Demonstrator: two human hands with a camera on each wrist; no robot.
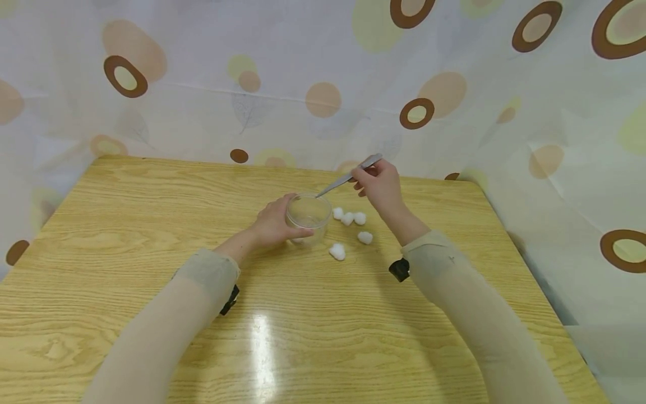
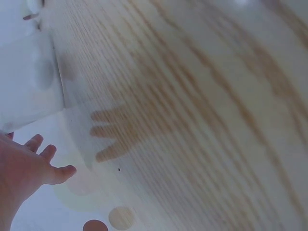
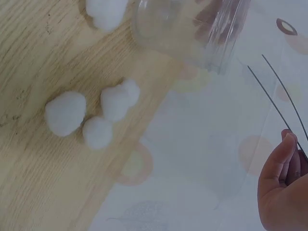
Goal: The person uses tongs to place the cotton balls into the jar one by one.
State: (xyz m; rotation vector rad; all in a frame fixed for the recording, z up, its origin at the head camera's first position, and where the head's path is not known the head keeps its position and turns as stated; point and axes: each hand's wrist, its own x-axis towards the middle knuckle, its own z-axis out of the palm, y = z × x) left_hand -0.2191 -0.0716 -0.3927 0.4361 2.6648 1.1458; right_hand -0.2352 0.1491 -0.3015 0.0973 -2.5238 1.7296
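Note:
On the table stands a clear round plastic jar (image 1: 309, 212) with an open top. My left hand (image 1: 275, 223) grips it from the left side, thumb across the front. Through the jar's wall a pale blurred lump shows low down in the left wrist view. Pinched in my right hand (image 1: 384, 188) is a pair of metal tweezers (image 1: 348, 177), slanting down to the left. Its tips overlap the jar's rim in the head view; in the right wrist view they stand apart with nothing between them. Several white cotton balls (image 1: 347, 218) lie right of the jar, one (image 1: 337, 251) nearer the front.
The wood-grain table (image 1: 313, 336) reaches back to a patterned curtain (image 1: 202, 112), which also hangs along the right side. A dark wrist device (image 1: 400, 270) sits under the right forearm, another (image 1: 230, 300) under the left.

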